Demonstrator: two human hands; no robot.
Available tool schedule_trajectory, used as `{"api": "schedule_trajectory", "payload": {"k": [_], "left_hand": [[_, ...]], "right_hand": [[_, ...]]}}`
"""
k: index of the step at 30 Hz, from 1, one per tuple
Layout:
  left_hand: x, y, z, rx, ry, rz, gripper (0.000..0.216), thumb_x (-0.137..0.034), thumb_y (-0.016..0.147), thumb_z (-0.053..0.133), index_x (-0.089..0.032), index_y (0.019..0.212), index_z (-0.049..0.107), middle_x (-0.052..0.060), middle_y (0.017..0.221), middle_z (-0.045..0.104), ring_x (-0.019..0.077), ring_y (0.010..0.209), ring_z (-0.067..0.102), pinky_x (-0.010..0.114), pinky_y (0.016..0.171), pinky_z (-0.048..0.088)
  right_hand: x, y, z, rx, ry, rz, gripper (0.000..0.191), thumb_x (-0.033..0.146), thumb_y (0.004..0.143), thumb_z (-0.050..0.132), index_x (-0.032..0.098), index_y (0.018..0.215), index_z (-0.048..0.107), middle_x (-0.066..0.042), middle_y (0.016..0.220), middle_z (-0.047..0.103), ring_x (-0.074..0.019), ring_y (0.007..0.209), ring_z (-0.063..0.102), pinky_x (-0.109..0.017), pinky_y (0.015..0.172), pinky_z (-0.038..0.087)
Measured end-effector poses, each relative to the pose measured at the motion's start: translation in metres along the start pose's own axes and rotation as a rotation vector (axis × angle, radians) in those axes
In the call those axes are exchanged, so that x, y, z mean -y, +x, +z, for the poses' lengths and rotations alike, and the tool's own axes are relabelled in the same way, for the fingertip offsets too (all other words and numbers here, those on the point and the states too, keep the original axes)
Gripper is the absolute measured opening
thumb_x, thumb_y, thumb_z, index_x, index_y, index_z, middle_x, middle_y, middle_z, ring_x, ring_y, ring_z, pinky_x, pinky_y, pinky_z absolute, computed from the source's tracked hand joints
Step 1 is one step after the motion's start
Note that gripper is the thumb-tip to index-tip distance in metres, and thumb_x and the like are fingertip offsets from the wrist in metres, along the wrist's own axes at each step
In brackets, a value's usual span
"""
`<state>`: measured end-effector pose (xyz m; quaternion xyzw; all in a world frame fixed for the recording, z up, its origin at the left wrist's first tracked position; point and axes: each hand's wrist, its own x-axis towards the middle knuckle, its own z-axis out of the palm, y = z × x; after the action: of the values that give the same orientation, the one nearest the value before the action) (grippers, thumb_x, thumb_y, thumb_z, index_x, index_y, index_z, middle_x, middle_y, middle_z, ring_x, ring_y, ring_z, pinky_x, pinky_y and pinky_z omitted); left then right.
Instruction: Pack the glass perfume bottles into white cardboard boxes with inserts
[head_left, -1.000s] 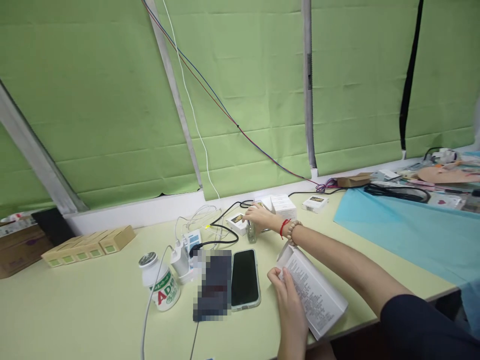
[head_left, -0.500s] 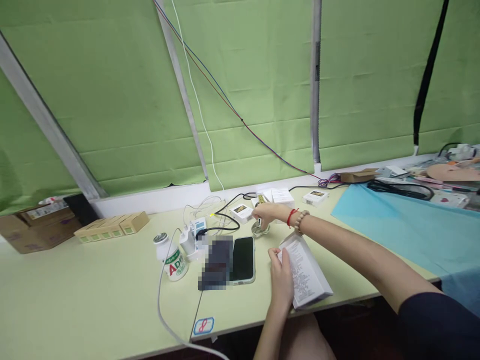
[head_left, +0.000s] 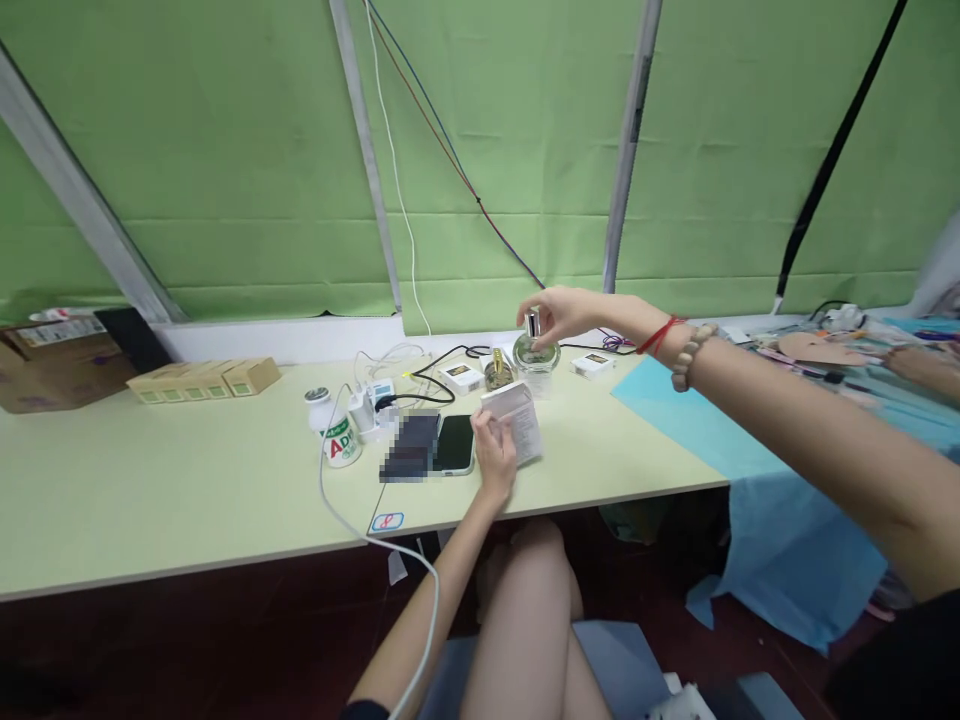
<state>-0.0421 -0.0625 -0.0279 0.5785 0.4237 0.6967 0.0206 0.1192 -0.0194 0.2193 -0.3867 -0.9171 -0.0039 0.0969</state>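
My right hand (head_left: 566, 312) pinches the silver cap of a small round glass perfume bottle (head_left: 535, 350) and holds it in the air above the pale green table (head_left: 187, 470). My left hand (head_left: 495, 460) grips the near end of a white printed box (head_left: 514, 421) that rests tilted on the table beside a phone (head_left: 454, 444). A second small bottle with a gold top (head_left: 496, 370) stands just behind the box. My right wrist bears a red string and a bead bracelet.
A white drink bottle (head_left: 336, 438), a charger block (head_left: 364, 410) with cables, several small white boxes (head_left: 460, 376) and a row of tan boxes (head_left: 202, 378) lie on the table. A blue cloth (head_left: 690, 420) covers the right end. Another person's hand (head_left: 919, 362) shows far right.
My right hand has lifted the glass bottle off the table into the air. My head has pulled back, so my knees and the table's front edge now show.
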Motion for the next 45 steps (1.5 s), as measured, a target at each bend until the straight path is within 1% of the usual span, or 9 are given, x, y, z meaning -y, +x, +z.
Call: {"api": "schedule_trajectory", "payload": {"k": [2,7,14,20,27,31,34,39,45], "left_hand": [[0.005,0.004,-0.001,0.118,0.009,0.082,0.038,-0.055,0.093,0.033,-0.019,0.098,0.039,0.012,0.109,0.046,0.0211,0.100,0.051,0.034,0.084,0.043],[0.011,0.006,0.000,0.296,0.055,0.001,0.033,-0.044,0.094,0.035,-0.016,0.111,0.038,0.016,0.120,0.046,0.0251,0.109,0.050,0.038,0.087,0.045],[0.012,0.004,-0.001,0.353,0.060,0.014,0.028,-0.038,0.096,0.034,-0.017,0.114,0.040,0.013,0.115,0.051,0.0231,0.102,0.054,0.034,0.084,0.047],[0.011,0.004,-0.003,0.411,0.102,0.016,0.021,-0.031,0.097,0.032,-0.017,0.109,0.042,0.011,0.108,0.052,0.0194,0.091,0.057,0.027,0.075,0.046],[0.015,0.001,0.000,0.433,0.074,0.030,0.023,-0.028,0.096,0.031,-0.018,0.116,0.037,0.011,0.118,0.048,0.0184,0.092,0.057,0.026,0.070,0.045],[0.013,0.000,0.000,0.410,0.100,0.044,0.026,-0.031,0.097,0.029,-0.018,0.119,0.038,0.012,0.121,0.045,0.0191,0.100,0.055,0.027,0.073,0.047],[0.011,0.001,-0.001,0.402,0.122,0.051,0.029,-0.031,0.098,0.028,-0.018,0.121,0.040,0.012,0.122,0.045,0.0198,0.103,0.054,0.028,0.077,0.047],[0.008,0.001,-0.003,0.378,0.100,0.112,0.036,-0.030,0.099,0.028,-0.019,0.132,0.034,0.012,0.130,0.042,0.0205,0.115,0.049,0.031,0.087,0.048],[0.003,0.002,-0.008,0.423,0.148,0.076,0.033,-0.026,0.097,0.029,-0.019,0.127,0.044,0.010,0.129,0.045,0.0189,0.110,0.053,0.029,0.086,0.049]], "right_hand": [[0.010,-0.006,-0.003,0.059,0.115,-0.033,0.049,0.037,0.069,0.073,0.017,0.112,0.057,0.000,0.078,0.065,-0.0121,0.068,0.059,-0.022,0.063,0.040],[0.028,-0.011,0.025,0.200,0.254,-0.134,0.045,0.029,0.067,0.075,0.015,0.105,0.056,0.001,0.077,0.064,-0.0124,0.070,0.061,-0.019,0.059,0.041],[0.015,-0.006,0.053,-0.010,0.170,-0.169,0.035,0.016,0.069,0.073,0.016,0.100,0.055,-0.001,0.086,0.063,-0.0119,0.076,0.060,-0.020,0.066,0.041],[0.015,-0.007,0.064,-0.040,0.112,-0.074,0.037,0.019,0.070,0.074,0.017,0.102,0.056,0.000,0.084,0.064,-0.0128,0.076,0.062,-0.020,0.065,0.038],[0.021,-0.011,0.090,0.066,-0.014,-0.020,0.030,0.013,0.065,0.076,0.015,0.094,0.065,-0.004,0.094,0.064,-0.0142,0.078,0.059,-0.020,0.062,0.035],[0.025,-0.021,0.103,0.133,-0.053,0.073,0.013,0.016,0.080,0.061,0.017,0.090,0.068,-0.003,0.086,0.066,-0.0137,0.073,0.057,-0.022,0.057,0.032],[0.024,-0.028,0.113,0.146,-0.029,0.066,0.020,0.017,0.088,0.048,0.017,0.096,0.067,-0.005,0.089,0.067,-0.0151,0.076,0.058,-0.023,0.061,0.035],[0.015,-0.046,0.155,-0.120,-0.061,-0.139,0.037,0.028,0.090,0.050,0.016,0.126,0.052,-0.011,0.122,0.056,-0.0225,0.111,0.050,-0.033,0.089,0.040],[0.014,-0.052,0.227,-0.562,-0.210,-0.052,0.053,0.033,0.087,0.050,0.017,0.137,0.043,-0.013,0.118,0.055,-0.0249,0.108,0.049,-0.038,0.091,0.038]]}}
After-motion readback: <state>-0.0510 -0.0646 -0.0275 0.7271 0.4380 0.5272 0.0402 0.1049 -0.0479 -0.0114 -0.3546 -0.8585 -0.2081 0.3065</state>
